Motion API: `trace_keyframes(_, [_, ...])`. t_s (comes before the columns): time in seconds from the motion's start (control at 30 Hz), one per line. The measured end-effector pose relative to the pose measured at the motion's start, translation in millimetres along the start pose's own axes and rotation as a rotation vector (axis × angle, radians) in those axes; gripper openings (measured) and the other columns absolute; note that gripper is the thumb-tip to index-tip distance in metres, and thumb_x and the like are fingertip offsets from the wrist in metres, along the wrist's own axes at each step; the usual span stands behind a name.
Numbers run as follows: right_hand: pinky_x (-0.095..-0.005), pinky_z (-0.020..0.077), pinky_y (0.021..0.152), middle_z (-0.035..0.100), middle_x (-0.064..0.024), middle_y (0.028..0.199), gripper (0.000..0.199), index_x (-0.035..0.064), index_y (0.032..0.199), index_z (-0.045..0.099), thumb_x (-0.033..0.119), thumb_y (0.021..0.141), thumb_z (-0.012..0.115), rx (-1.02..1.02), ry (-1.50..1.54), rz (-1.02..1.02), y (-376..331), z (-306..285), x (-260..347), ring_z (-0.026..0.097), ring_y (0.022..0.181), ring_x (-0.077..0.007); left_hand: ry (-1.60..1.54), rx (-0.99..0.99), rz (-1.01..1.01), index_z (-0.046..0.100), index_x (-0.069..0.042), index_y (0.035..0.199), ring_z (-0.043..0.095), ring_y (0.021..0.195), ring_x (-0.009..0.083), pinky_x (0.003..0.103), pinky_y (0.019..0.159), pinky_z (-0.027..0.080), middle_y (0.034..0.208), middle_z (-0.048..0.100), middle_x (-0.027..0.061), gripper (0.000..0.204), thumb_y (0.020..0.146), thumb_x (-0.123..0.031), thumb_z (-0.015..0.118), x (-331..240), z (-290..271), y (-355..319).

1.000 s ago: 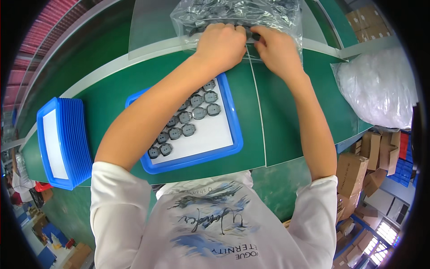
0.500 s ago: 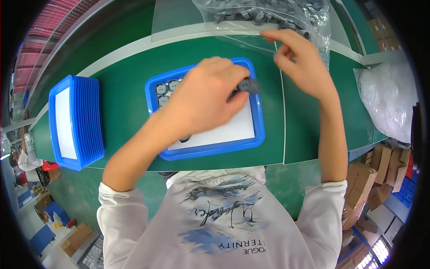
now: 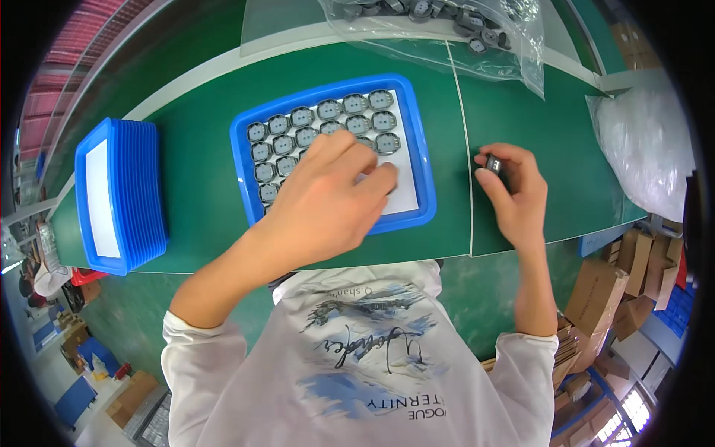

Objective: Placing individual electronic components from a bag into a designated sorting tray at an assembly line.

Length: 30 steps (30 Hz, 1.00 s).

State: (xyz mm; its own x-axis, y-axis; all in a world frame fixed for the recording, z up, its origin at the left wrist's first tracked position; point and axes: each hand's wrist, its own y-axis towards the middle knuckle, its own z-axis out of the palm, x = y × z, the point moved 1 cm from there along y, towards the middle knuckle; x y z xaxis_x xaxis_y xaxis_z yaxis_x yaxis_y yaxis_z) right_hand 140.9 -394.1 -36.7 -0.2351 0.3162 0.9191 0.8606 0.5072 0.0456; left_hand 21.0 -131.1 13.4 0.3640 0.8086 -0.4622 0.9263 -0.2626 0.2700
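Note:
A blue tray point(image 3: 426, 179) lined with a white sheet point(image 3: 404, 190) lies in front of me, holding rows of small grey plastic parts point(image 3: 302, 116) with round, two-holed faces. My left hand point(image 3: 328, 194) reaches over the tray from the near left, fingers bent down and drawn together. Its fingertips and anything between them are hidden behind the hand. Right of the tray, above the table, my right hand point(image 3: 518, 190) pinches a similar grey plastic part point(image 3: 493, 164) between thumb and fingers.
On the left stands a stack of blue trays point(image 3: 141, 194), the front one showing a white sheet. A clear plastic bag point(image 3: 514, 63) with more grey parts lies at the back. Bundled clear plastic point(image 3: 644, 156) sits far right; cardboard boxes point(image 3: 596, 298) stand beyond the table's right edge.
My right hand has come back from beside the bag toward me and now holds a grey part. My left hand has shifted nearer and left, uncovering parts on the tray's right side.

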Motion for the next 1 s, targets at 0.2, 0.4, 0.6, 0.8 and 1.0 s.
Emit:
trace_keyframes(0.2, [-0.0384,0.0518,0.085,0.065,-0.0111,0.112,0.025,0.0023,0.099,0.068,0.003,0.077,0.080,-0.043,-0.554,-0.453,-7.0,0.9,6.8,0.062,0.107,-0.0312,0.068,-0.097,-0.043,0.071,-0.001,0.096,0.052,0.092,0.0280,0.039,0.079,0.043,0.093,0.054,0.0103,0.024,0.072,-0.003,0.072,5.8,16.0,-9.2])
trace_keyframes(0.4, [-0.0365,0.0525,0.081,0.064,-0.0113,0.108,0.021,0.0007,0.095,0.069,0.002,0.077,0.080,-0.017,-0.598,-0.346,-19.0,-24.4,9.0,0.064,0.097,-0.0277,0.045,-0.078,0.011,0.073,-0.002,0.098,0.051,0.089,0.0268,0.038,0.078,0.042,0.090,0.054,0.0087,0.025,0.073,-0.002,0.070,14.7,17.6,-13.7])
trace_keyframes(0.6, [-0.0347,0.0540,0.081,0.065,-0.0118,0.113,0.017,-0.0005,0.093,0.069,-0.001,0.078,0.077,0.065,-0.617,-0.322,-21.7,-30.7,10.4,0.065,0.099,-0.0291,0.075,-0.115,0.014,0.075,-0.004,0.102,0.051,0.087,0.0260,0.037,0.077,0.043,0.089,0.054,0.0078,0.028,0.074,-0.002,0.070,21.4,16.7,-14.0])
trace_keyframes(0.8, [-0.0368,0.0541,0.081,0.065,-0.0133,0.117,0.016,0.0006,0.092,0.070,-0.004,0.078,0.076,0.085,-0.531,-0.464,-6.5,-10.5,34.2,0.065,0.100,-0.0315,0.034,-0.138,0.010,0.075,-0.007,0.104,0.053,0.087,0.0275,0.040,0.077,0.044,0.092,0.055,0.0079,0.037,0.068,0.000,0.081,24.8,18.3,-13.2])
trace_keyframes(1.0, [-0.0398,0.0442,0.080,0.057,-0.0077,0.093,0.015,0.0036,0.083,0.071,0.003,0.068,0.073,0.270,-0.491,-0.721,23.8,48.9,62.4,0.054,0.090,-0.0278,0.061,-0.143,-0.019,0.077,-0.003,0.100,0.052,0.087,0.0259,0.037,0.077,0.043,0.087,0.055,0.0074,0.026,0.075,-0.006,0.071,22.5,19.7,-13.1])
